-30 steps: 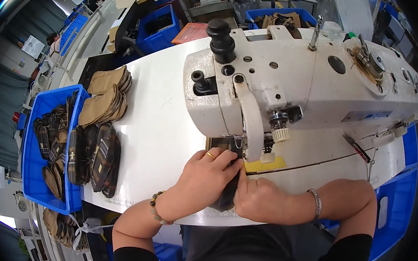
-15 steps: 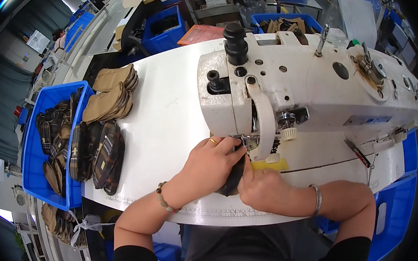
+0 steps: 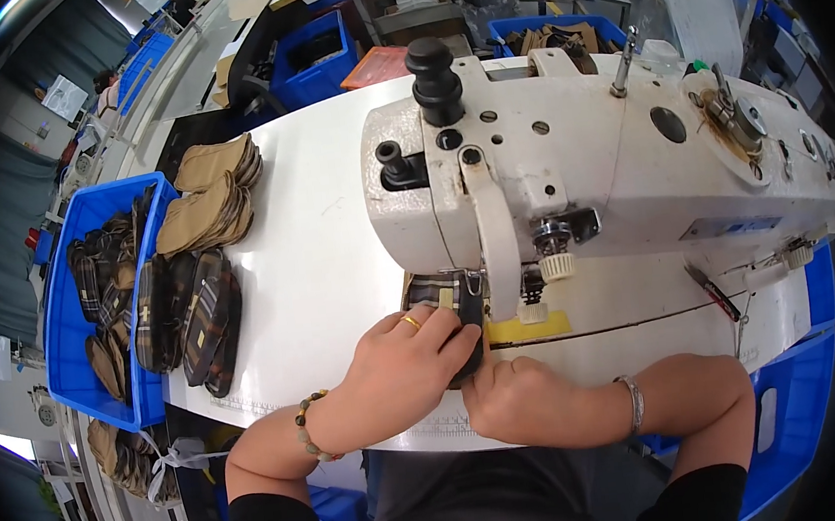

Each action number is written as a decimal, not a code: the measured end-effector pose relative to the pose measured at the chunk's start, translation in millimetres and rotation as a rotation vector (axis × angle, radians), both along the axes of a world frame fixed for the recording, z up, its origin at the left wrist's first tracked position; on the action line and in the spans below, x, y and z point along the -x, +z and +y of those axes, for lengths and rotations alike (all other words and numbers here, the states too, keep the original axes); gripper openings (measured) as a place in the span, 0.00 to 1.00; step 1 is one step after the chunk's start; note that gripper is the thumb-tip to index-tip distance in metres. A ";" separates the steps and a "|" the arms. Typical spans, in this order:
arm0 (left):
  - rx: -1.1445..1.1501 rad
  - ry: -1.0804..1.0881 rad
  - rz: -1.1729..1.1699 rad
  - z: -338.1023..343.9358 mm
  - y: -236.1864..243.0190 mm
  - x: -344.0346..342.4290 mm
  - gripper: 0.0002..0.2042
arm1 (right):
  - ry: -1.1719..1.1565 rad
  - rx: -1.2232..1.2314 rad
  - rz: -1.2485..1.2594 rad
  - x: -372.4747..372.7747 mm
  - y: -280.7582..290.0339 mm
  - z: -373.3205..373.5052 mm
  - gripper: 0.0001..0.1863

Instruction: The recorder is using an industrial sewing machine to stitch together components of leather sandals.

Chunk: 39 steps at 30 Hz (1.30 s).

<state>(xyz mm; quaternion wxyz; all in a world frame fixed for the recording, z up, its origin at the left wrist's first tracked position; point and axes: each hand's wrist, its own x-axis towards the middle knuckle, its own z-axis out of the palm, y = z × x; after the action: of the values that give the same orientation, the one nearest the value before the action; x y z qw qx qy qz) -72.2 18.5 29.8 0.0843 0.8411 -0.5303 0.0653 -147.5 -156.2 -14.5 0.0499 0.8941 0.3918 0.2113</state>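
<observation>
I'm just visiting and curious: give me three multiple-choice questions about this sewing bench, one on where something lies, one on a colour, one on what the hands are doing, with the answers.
1. Where does the stack of tan fabric pieces lie?
A. On the white table, left of the sewing machine
B. On top of the sewing machine
C. In the person's lap

2. What colour is the bin at the table's left edge?
A. Red
B. Blue
C. Green

3. What are the two hands doing?
A. Hanging off the table
B. Both pressing the dark plaid piece by the needle
C. One lifting the bin

Answers:
1 A, the stack rests on the table beside the sewing machine.
2 B, its walls are blue.
3 B, the left hand and right hand both rest on the dark plaid piece.
</observation>
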 end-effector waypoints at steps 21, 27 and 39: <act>-0.018 0.000 0.020 -5.5 -20.3 -4.0 0.14 | 0.059 -0.039 0.020 -1.1 -1.3 -0.3 0.06; 0.039 0.037 0.049 -9.4 -30.5 -25.0 0.15 | -0.016 -0.063 -0.097 -20.6 -16.4 -2.7 0.05; 0.221 -0.007 -0.153 -12.3 -23.4 -21.6 0.15 | -0.056 -0.079 0.030 -24.9 -7.6 -8.8 0.12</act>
<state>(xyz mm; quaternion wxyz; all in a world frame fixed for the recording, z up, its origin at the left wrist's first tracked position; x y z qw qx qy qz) -50.6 6.1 6.4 0.1362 0.8173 -0.5277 0.1870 -122.5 -165.0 -22.1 0.0147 0.9091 0.3585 0.2118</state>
